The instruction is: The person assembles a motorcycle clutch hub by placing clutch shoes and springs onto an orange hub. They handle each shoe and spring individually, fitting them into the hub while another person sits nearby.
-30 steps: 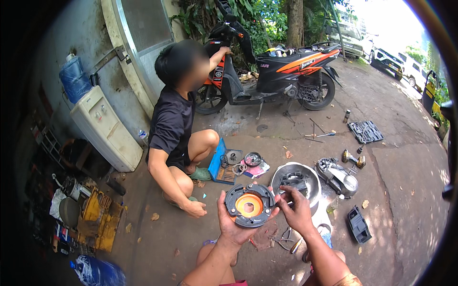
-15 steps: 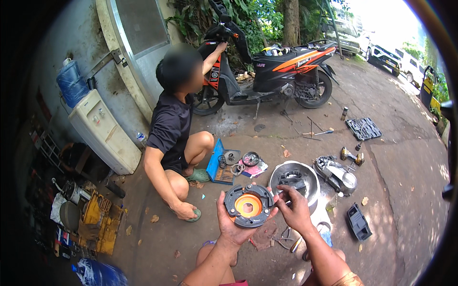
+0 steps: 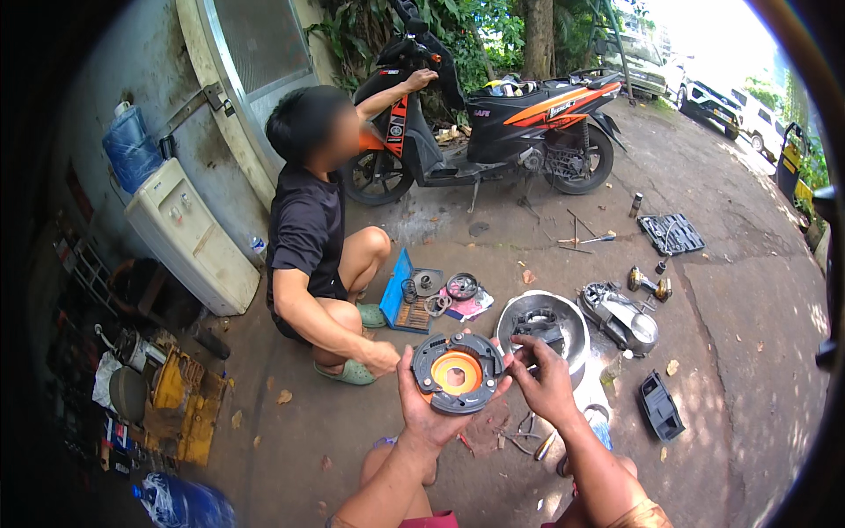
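Note:
My left hand (image 3: 431, 426) supports a round scooter clutch (image 3: 476, 377) from below, its thumb and fingers wrapped round the rim. The clutch has dark curved shoes around an orange ring, with an opening in the middle. By its right edge is my right hand (image 3: 549, 384), fingers bent and pinched together. Whatever lies between those fingertips is too small to make out. Beyond the clutch, a metal basin (image 3: 576, 327) holds dark parts (image 3: 539, 326).
A crouching person (image 3: 308, 220) at the left reaches toward an orange-black scooter (image 3: 493, 132). Around lie a blue case (image 3: 407, 317), a clutch bell (image 3: 462, 287), a grey engine cover (image 3: 620, 321), a cordless impact driver (image 3: 650, 283), a socket set (image 3: 672, 235), a black tray (image 3: 660, 407) and pliers (image 3: 519, 436).
The clutch has tilted and shifted slightly in my left hand. The other person has leaned left, raising one hand off the scooter's front and bringing the lower hand nearer the clutch.

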Demonstrator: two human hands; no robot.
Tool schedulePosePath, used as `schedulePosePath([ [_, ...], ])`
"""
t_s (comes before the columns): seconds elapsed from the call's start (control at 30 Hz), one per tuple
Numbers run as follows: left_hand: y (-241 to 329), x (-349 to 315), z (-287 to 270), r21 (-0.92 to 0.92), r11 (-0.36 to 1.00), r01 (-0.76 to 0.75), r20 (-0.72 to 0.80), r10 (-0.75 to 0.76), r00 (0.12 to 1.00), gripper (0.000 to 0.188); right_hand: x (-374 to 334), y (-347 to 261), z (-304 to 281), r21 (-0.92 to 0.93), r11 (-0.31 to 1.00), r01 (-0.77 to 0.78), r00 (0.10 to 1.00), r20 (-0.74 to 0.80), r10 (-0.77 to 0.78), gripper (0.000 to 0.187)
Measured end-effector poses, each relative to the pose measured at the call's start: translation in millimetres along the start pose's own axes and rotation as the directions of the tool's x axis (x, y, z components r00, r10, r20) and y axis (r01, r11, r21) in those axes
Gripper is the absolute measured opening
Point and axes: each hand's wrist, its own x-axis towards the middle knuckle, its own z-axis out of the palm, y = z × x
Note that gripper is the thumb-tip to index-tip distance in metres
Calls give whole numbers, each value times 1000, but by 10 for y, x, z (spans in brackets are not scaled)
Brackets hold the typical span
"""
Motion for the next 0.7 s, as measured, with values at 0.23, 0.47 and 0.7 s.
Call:
schedulePosePath([
  [0.23,2,-2,56,15,1000,-6,-19,6,1000,91,3,47,1,13,1000,-7,1000,-19,7,33],
  [0.47,51,-45,97,-128,986,109,132,-92,987,96,-6,13,-79,335,942,-27,997,-58,49,42],
  [0.7,96,-80,68,-392,887,244,219,-168,961,86,-129,-156,-232,370,896,245,951,90,-297,119],
])
